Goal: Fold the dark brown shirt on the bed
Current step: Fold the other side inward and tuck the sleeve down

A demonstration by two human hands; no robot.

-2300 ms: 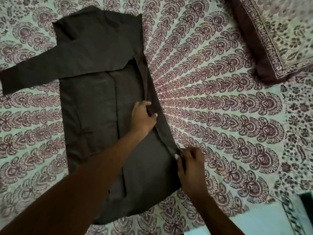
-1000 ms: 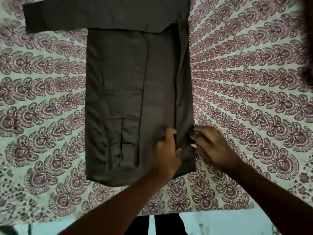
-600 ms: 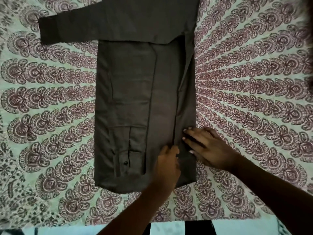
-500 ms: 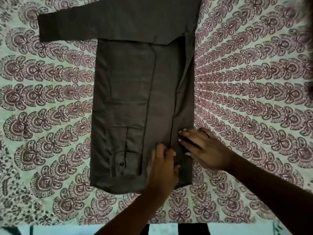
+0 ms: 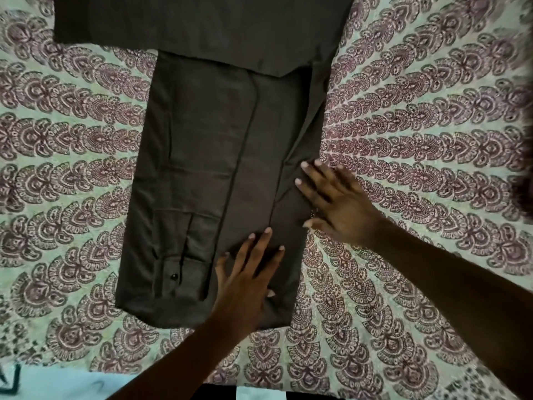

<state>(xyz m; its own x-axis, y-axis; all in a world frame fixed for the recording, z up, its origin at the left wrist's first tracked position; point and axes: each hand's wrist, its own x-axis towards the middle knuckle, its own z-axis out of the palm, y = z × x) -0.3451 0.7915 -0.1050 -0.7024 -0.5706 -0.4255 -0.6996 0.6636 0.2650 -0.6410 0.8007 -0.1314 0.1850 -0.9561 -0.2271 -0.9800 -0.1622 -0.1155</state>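
Flat on the patterned bed (image 5: 432,134) lies the dark brown shirt (image 5: 207,157), partly folded into a long panel. Both hands, left hand (image 5: 248,281) and right hand (image 5: 340,206), rest open-palmed on its right folded edge, fingers spread, gripping nothing.

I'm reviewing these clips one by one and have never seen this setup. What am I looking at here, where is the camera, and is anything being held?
There is no machine. A person wears one wide-angle camera on the head, looking forward and down, so the two bare arms reach in from the bottom edge. The surface is a bed covered by a pale green sheet with maroon paisley print. On it lies the dark brown cloth shirt, partly folded: one long sleeve with a buttoned cuff runs down the body, the other sleeve sticks out to the left at the top. Nothing is gripped. The left hand and the right hand lie flat with open fingers, pressing on the shirt's folded right side.
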